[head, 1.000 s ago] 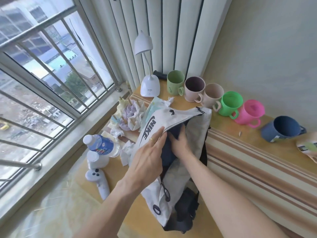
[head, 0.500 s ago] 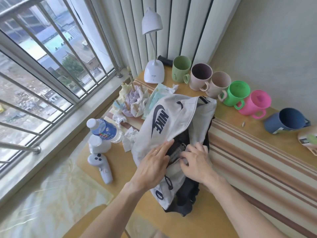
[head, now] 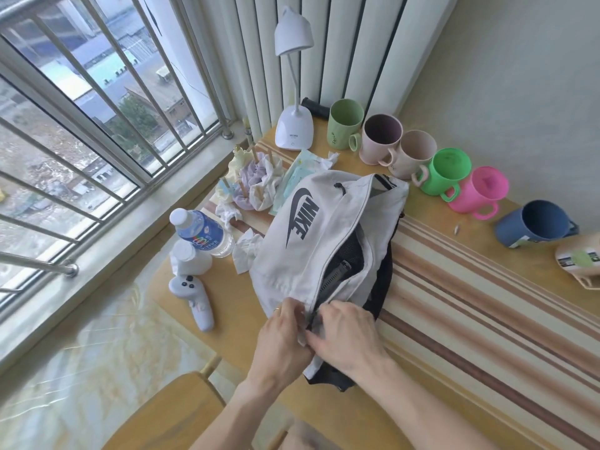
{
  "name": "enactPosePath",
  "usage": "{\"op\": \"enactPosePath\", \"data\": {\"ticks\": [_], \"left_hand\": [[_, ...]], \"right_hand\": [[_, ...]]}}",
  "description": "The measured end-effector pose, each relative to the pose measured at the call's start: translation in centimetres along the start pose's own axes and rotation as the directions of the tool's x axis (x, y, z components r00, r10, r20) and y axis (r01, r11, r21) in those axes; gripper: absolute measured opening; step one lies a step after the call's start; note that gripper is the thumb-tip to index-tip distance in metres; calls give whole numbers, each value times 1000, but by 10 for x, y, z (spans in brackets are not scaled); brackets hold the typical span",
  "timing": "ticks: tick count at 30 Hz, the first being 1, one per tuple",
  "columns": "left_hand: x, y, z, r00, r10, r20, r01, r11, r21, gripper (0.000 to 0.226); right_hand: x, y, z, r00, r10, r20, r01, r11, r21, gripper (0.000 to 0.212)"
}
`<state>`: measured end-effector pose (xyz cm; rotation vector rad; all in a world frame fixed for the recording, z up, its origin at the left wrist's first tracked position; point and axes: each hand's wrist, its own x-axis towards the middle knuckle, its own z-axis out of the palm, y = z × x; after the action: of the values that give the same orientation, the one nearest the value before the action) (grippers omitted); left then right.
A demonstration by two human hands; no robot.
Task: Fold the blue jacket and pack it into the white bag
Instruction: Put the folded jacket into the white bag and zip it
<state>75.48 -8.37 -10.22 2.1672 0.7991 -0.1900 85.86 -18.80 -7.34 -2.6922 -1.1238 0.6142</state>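
A wooden chair back [head: 168,414] sits nearest, over a glossy marbled floor [head: 81,368]; beyond it a light wooden table [head: 233,323] with a brown-striped cloth [head: 480,306] stands in a corner between a barred window [head: 97,102], white vertical blinds [head: 341,43] and a plain wall [head: 519,76]; at the near edge the left hand [head: 283,339] and right hand [head: 349,332] meet, fingers of both pinched together on the near end of the zip of the white bag [head: 311,241], which lies on the table with its mouth gaping; inside shows only dark fabric and mesh, and the blue jacket cannot be picked out for certain; left of the bag lie one white controller [head: 194,300], two bottles [head: 204,233] and crumpled tissues [head: 246,251]; farther off, a heap of pastel cloths [head: 253,180]; along the wall stand six mugs [head: 381,138], green, mauve, beige, bright green, pink and blue, apparently empty; one white desk lamp [head: 293,125] stands at the far corner.
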Motion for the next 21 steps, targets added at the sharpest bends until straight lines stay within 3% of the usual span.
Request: {"op": "enactPosePath", "data": {"ticks": [5,8,10,14,18,21], "left_hand": [[-10,-12,-5,994,62,87,-59,998,-37,64],[-8,-2,-9,988,142,-61,-139,989,52,38],[-1,10,-9,976,163,-146,-151,984,92,25],[9,21,-5,976,141,-165,-131,989,71,14],[3,12,-5,980,114,-166,-96,989,115,8],[3,7,-6,986,92,-141,-71,987,144,10]], "right_hand": [[6,-18,15,989,100,104,-111,989,100,24],[-2,-13,-6,992,55,113,-76,980,184,25],[-1,-6,-26,994,-22,107,6,989,145,28],[20,16,-62,984,-103,142,96,994,59,34],[61,47,-95,972,9,234,-49,984,168,28],[104,75,-108,984,118,134,-135,983,122,28]]}}
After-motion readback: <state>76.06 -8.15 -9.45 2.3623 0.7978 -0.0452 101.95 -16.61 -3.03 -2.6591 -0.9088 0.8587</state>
